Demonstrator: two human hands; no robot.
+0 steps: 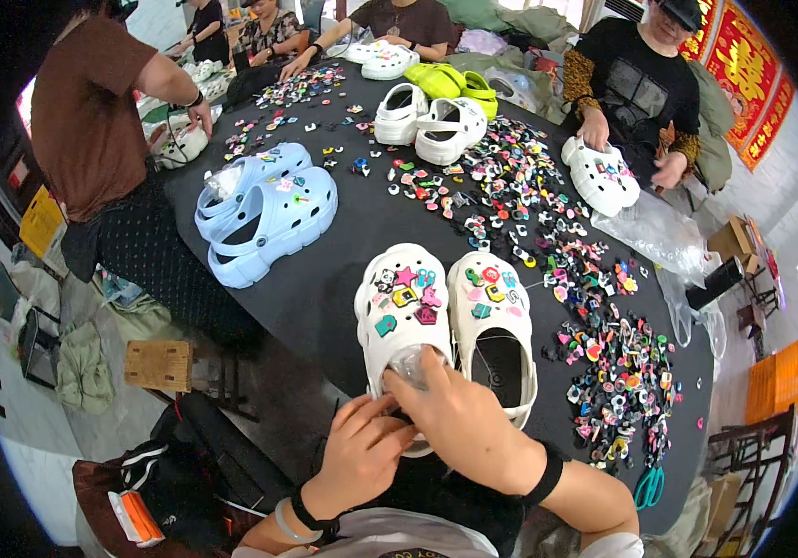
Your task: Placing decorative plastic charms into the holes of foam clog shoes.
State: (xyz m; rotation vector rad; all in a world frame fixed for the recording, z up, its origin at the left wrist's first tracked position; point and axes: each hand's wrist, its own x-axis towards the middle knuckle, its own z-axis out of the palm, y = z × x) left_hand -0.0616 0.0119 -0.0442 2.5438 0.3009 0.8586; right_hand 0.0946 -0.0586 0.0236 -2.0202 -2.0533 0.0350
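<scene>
Head view: a light blue clog pair [283, 228] sits up and left of the white clogs [408, 337], and loose charms [613, 372] crowd the surface [352, 223] to their right. The right hand [459, 418]'s grip looks narrow on crumpled clear plastic [408, 365] in the left shoe's opening, hiding its heel, so can't tell if the left hand [357, 456] beside it pinches anything. Clogs are chunky, rounded, matte; plastic's shiny and wrinkly.

Wht L clog [405, 327] partly hidden behind R hand [464, 414]
</scene>
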